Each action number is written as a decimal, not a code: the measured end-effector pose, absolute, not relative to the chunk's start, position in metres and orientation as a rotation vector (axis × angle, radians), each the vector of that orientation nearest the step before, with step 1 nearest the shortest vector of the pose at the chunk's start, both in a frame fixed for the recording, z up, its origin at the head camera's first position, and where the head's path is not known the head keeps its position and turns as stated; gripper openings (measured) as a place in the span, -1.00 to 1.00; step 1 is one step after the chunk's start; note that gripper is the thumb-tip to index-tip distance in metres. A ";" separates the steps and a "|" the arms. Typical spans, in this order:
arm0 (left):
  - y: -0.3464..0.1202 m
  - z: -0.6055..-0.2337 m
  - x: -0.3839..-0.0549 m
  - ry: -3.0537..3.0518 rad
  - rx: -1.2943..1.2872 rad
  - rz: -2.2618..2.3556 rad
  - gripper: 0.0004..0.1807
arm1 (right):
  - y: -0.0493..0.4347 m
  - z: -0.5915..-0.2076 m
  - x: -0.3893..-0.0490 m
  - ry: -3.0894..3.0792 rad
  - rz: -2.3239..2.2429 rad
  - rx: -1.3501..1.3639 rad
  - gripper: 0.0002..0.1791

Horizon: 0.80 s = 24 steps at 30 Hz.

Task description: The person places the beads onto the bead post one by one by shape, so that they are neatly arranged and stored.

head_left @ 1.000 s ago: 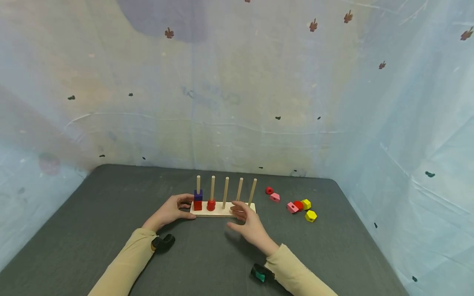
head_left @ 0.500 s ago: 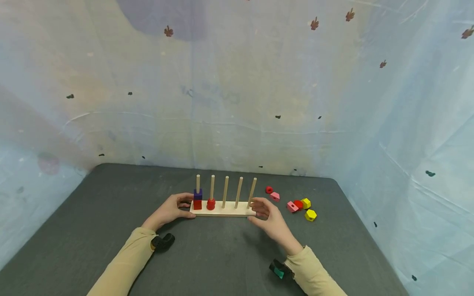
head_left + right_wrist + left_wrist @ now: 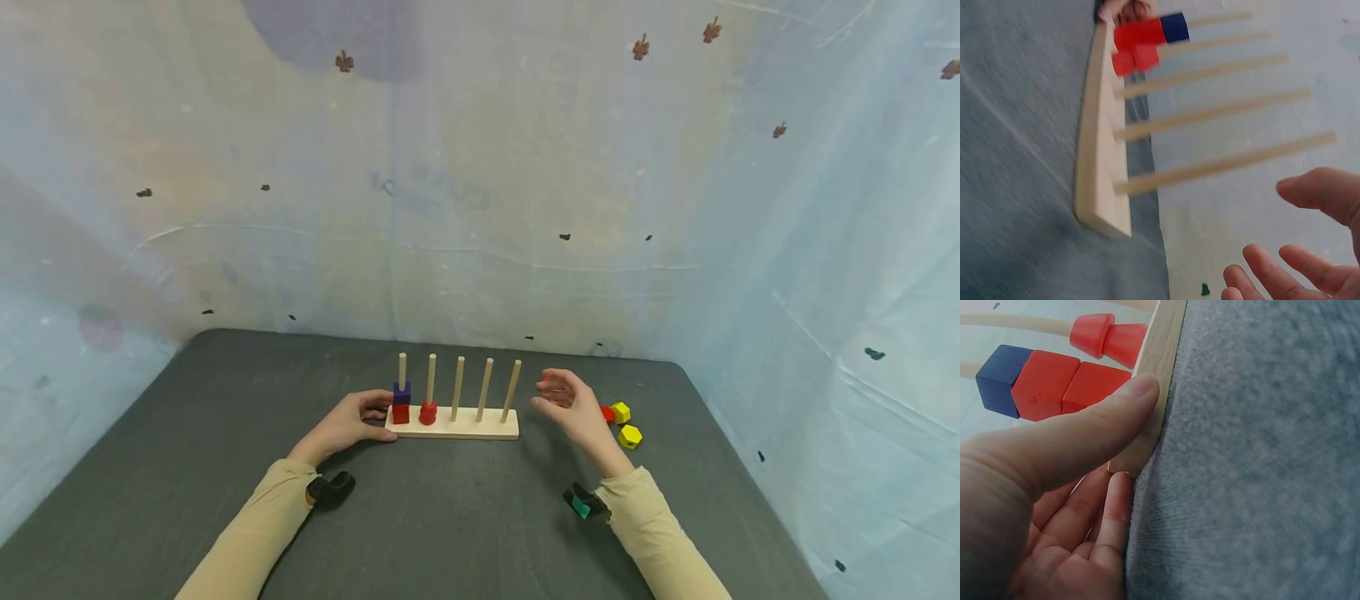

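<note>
A wooden peg board (image 3: 472, 425) with several upright pegs stands on the dark table. My left hand (image 3: 347, 427) grips its left end, thumb along the front edge and fingers curled around the end and back. On the leftmost peg two red blocks (image 3: 1038, 384) sit under a dark blue block (image 3: 402, 392). Two tapered red beads (image 3: 1124, 344) are on the second peg; the other pegs are bare. My right hand (image 3: 573, 408) hovers right of the board, thumb and fingers spread with nothing between them. A red ring bead (image 3: 543, 380) shows at its fingertips, mostly hidden.
Two yellow beads (image 3: 630, 437) and a red bead (image 3: 607, 414) lie on the table (image 3: 450, 517) right of my right hand, the red one partly covered by it. A patterned sheet (image 3: 480, 167) hangs behind and beside the table.
My right hand has moved right from the board's front, past its right end, to over the loose beads, where it now hides the pink ones. The left hand has kept its place.
</note>
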<state>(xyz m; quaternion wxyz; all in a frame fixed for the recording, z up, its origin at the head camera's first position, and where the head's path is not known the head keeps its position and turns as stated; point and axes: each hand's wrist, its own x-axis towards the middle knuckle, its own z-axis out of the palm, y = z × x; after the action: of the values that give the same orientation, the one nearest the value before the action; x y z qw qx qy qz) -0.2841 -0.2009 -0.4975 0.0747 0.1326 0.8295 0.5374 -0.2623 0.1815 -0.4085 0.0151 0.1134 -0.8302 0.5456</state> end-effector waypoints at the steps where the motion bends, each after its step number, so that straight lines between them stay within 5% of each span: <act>1: -0.202 -0.497 -0.284 2.490 0.400 1.613 -0.17 | 0.184 -0.410 -0.268 -2.589 1.689 0.343 -0.45; 24: -0.201 -0.498 -0.283 2.487 0.388 1.622 -0.18 | 0.207 -0.421 -0.346 -2.924 1.478 0.095 -0.39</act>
<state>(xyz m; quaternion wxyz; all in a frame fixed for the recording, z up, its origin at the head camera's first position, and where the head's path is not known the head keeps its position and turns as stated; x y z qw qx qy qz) -0.2826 -0.2005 -0.4975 0.0737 0.1291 0.8283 0.5401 -0.3460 0.2068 -0.4207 -0.0679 0.0288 -0.8900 0.4500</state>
